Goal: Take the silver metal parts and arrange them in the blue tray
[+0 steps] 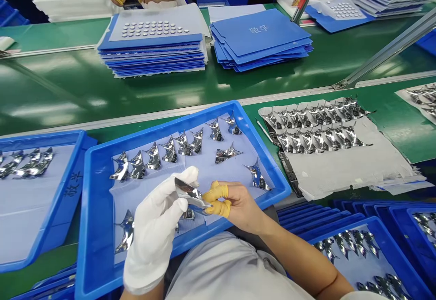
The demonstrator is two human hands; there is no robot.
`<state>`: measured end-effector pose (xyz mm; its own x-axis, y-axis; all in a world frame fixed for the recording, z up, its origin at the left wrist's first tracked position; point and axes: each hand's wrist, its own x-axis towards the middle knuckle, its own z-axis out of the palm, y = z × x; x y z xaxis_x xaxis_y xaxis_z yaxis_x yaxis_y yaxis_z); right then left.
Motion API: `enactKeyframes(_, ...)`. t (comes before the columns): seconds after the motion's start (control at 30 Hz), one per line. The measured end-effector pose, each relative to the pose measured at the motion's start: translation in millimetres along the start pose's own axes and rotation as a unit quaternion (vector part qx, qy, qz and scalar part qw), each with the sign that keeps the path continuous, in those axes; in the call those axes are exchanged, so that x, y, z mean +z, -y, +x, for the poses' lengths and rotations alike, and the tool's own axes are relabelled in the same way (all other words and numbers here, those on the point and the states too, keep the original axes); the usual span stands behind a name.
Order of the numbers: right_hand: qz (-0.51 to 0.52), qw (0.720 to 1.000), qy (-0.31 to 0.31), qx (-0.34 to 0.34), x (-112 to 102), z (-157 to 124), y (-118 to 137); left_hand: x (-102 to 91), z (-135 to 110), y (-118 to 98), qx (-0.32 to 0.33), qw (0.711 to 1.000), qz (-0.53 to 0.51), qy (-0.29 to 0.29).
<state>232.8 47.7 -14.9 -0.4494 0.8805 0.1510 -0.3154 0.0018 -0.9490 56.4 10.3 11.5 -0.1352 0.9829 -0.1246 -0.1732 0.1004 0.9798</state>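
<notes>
A shiny curved metal piece [188,192] is held between both hands above a blue tray [98,168]. My left hand [153,227], in a white glove, pinches one end between thumb and fingers. My right hand [235,202], with yellow finger cots on its fingertips, grips the other end. Similar chrome pieces stand in a row along the tray's far side, among them one chrome piece [153,156] near the middle. Another piece [227,153] lies on its side on the white liner. My left hand partly hides a piece [126,232] at the tray's near left.
Rows of chrome pieces [316,138] rest on a white sheet stack [347,168] at right. Another blue tray [37,209] stands left; stacked trays [371,232] sit lower right. Beyond the rail lie blue board stacks [262,36]. Two co-workers work across the bench; a slanted metal bar [384,54] rises at right.
</notes>
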Motion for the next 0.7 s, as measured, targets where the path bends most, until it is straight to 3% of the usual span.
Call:
enactKeyframes(0.1, 0.026, 0.998, 0.006, 0.052, 3.5, -0.1, 5.3, 2.2, 3.3, -2.6, -0.031, 1.0, -0.001, 0.001)
enactKeyframes(0.23, 0.086, 0.981, -0.024, 0.17, 4.7, 2.4, 6.1, 3.5, 15.0, -12.2, -0.069, 0.993, 0.097, -0.006)
enactKeyframes(0.3, 0.04, 0.982, -0.053, 0.176, -0.7, 5.0, 1.7, -0.4, 21.3, -16.9, -0.051, 0.986, 0.155, -0.039)
enactKeyframes(0.37, -0.096, 0.98, -0.067, 0.159, -8.7, 7.5, -6.0, -7.4, 26.0, -19.3, -0.018, 0.98, 0.182, -0.084)
enactKeyframes(0.4, -0.191, 0.966, -0.058, 0.162, -12.4, 8.5, -10.7, -11.5, 27.5, -19.3, -0.003, 0.978, 0.182, -0.104)
enactKeyframes(0.5, -0.409, 0.886, 0.006, 0.219, -16.7, 8.8, -26.0, -22.9, 29.3, -15.5, 0.028, 0.979, 0.155, -0.133)
enactKeyframes(0.57, -0.457, 0.85, 0.041, 0.257, -11.4, 7.1, -35.9, -27.2, 29.1, -11.9, 0.028, 0.98, 0.153, -0.125)
enactKeyframes(0.7, -0.511, 0.807, 0.072, 0.287, 9.6, 3.2, -52.4, -28.7, 28.0, -8.6, 0.001, 0.981, 0.162, -0.11)
